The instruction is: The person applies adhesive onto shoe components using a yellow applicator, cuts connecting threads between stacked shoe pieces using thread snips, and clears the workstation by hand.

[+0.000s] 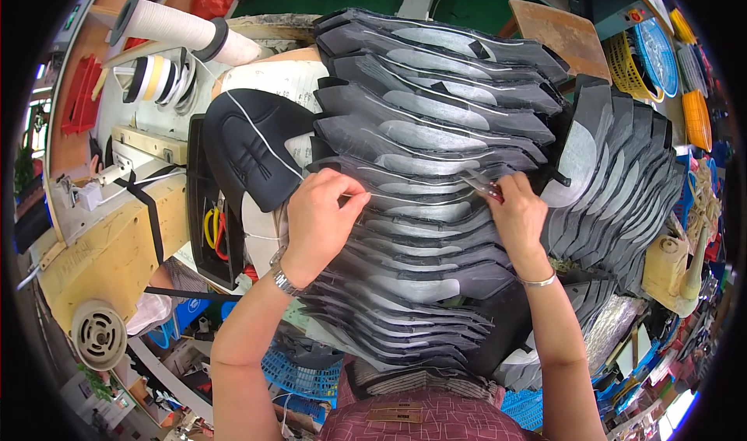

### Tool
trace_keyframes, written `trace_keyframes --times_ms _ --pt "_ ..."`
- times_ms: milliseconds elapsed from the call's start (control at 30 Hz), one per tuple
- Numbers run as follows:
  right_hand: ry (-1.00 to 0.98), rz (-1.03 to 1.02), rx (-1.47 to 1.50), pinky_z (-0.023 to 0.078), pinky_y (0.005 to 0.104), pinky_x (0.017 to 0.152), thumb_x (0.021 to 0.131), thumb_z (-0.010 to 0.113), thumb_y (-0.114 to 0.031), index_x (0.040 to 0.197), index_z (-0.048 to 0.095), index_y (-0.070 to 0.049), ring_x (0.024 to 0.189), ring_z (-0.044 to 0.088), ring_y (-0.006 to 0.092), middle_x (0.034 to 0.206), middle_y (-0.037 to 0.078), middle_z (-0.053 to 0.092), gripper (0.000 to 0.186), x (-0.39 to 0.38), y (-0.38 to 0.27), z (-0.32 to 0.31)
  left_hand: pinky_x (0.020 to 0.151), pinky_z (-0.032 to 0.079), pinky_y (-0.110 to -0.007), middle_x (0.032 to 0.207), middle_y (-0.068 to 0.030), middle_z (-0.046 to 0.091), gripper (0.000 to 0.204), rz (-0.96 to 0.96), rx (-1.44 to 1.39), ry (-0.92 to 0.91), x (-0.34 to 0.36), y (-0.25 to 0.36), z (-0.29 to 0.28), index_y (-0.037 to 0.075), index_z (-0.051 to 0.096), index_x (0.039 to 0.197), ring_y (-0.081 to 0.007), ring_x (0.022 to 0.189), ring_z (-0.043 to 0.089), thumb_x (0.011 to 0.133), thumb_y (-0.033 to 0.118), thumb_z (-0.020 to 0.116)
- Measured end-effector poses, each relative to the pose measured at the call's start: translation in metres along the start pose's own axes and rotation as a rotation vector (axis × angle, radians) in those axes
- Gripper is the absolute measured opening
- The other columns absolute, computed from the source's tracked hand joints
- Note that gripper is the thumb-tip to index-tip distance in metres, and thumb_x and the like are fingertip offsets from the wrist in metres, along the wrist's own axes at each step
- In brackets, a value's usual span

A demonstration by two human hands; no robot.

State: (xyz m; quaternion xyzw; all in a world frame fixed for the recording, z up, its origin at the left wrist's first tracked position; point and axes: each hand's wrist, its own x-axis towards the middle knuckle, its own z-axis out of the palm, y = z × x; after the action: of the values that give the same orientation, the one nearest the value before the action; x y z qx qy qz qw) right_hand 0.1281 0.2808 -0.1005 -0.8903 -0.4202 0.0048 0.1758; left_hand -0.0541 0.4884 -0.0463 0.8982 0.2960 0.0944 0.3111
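My left hand (320, 211) is closed in a pinch on a white cord (267, 136), thumb and forefinger together at the left part of a row of pieces. That cord runs back across a black moulded pad (226, 149) toward the upper left. My right hand (520, 217) is wrapped round small metal scissors (478, 182), their blades pointing left over the row; the fingers hide the handles. Beneath both hands, many dark grey curved pieces (436, 138) lie overlapped like shingles, with pale grey patches and white cord lines along several edges.
A large spool (167, 25) of white cord stands at the upper left, beside smaller reels (156, 79). A black tray (199, 243) holds scissors with yellow and red handles (214, 227). More grey pieces (615, 153) overlap at right, near a wooden board (552, 33) and yellow basket (629, 68).
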Motion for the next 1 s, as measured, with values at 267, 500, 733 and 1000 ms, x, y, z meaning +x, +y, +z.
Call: trace_keyframes --times_ms 267,500,733,1000 --pt "0.001 -0.280 0.336 0.044 0.0315 0.050 0.064 0.075 -0.029 0.081 0.054 -0.008 0.056 0.054 0.0215 0.071 0.006 0.050 0.034 0.018 -0.055 -0.034 0.058 0.039 -0.034 0.062 -0.0027 0.049 0.023 0.204 0.357 0.100 0.006 0.001 -0.002 0.008 0.054 0.065 -0.0223 0.062 0.049 0.066 0.016 0.076" --pt "0.064 -0.521 0.297 0.041 0.0298 0.047 0.067 0.074 -0.025 0.076 0.053 -0.011 0.052 0.051 0.0183 0.067 0.003 0.045 0.026 0.043 -0.093 -0.004 0.066 0.039 -0.034 0.064 -0.0019 0.051 0.014 0.162 0.246 0.024 0.009 0.000 -0.027 0.008 0.059 0.068 -0.0213 0.069 0.050 0.068 0.013 0.071" --pt "-0.025 -0.290 0.455 0.046 0.0318 0.050 0.066 0.076 -0.034 0.090 0.055 -0.006 0.058 0.057 0.0196 0.072 0.005 0.055 0.043 0.034 -0.099 -0.013 0.071 0.042 -0.034 0.069 -0.0029 0.056 0.006 0.130 0.142 -0.007 0.006 -0.010 -0.034 0.006 0.064 0.075 -0.0217 0.074 0.053 0.071 0.008 0.068" --pt "-0.420 0.253 1.157 0.037 0.0281 0.053 0.080 0.067 -0.016 0.079 0.056 0.001 0.057 0.044 0.0134 0.066 0.005 0.052 0.021 0.021 -0.135 -0.028 0.094 0.034 -0.043 0.095 -0.0041 0.058 0.033 0.497 0.191 -0.010 0.017 0.002 -0.061 0.010 0.064 0.096 -0.0242 0.104 0.051 0.065 0.017 0.074"
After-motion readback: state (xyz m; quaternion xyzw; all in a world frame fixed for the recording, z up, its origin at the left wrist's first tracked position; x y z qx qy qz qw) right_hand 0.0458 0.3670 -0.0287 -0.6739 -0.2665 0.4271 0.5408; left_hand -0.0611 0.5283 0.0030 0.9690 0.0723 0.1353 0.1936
